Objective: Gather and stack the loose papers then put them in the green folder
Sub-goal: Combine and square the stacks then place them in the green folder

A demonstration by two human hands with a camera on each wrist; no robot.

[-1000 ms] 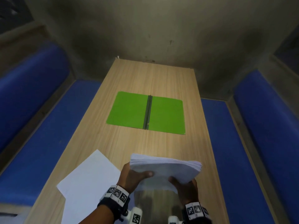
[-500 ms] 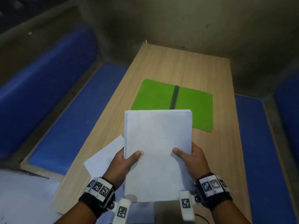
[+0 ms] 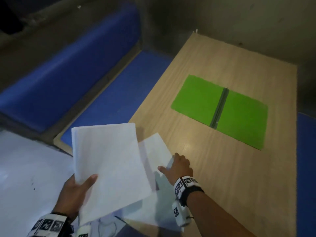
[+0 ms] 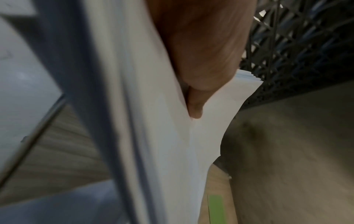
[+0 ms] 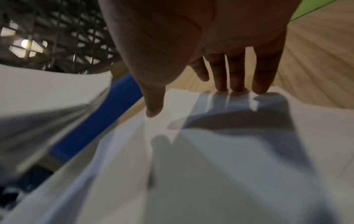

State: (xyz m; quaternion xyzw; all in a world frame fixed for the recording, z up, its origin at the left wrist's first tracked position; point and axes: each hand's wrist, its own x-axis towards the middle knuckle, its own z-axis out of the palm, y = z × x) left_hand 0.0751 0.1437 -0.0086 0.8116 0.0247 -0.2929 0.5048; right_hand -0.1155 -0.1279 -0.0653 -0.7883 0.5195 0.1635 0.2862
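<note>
My left hand [image 3: 77,187] grips a thick stack of white papers [image 3: 109,166] by its near corner, thumb on top, and holds it above the table's left edge. The left wrist view shows the thumb pressed on the stack [image 4: 172,136]. A loose white sheet [image 3: 153,151] lies on the wooden table [image 3: 222,177] beside and partly under the stack. My right hand [image 3: 177,165] rests on this sheet with straight fingers [image 5: 235,75] touching its far edge. The green folder [image 3: 220,110] lies open and flat farther back on the table, apart from both hands.
Blue padded benches [image 3: 68,69] run along the table's left side, and another blue seat [image 3: 306,151] shows at the right. Grey walls close off the far end. A pale floor [image 3: 25,168] lies at the near left.
My right hand let go of the stack and moved right onto the loose sheet. The left hand alone now holds the stack, shifted left. My view swung left.
</note>
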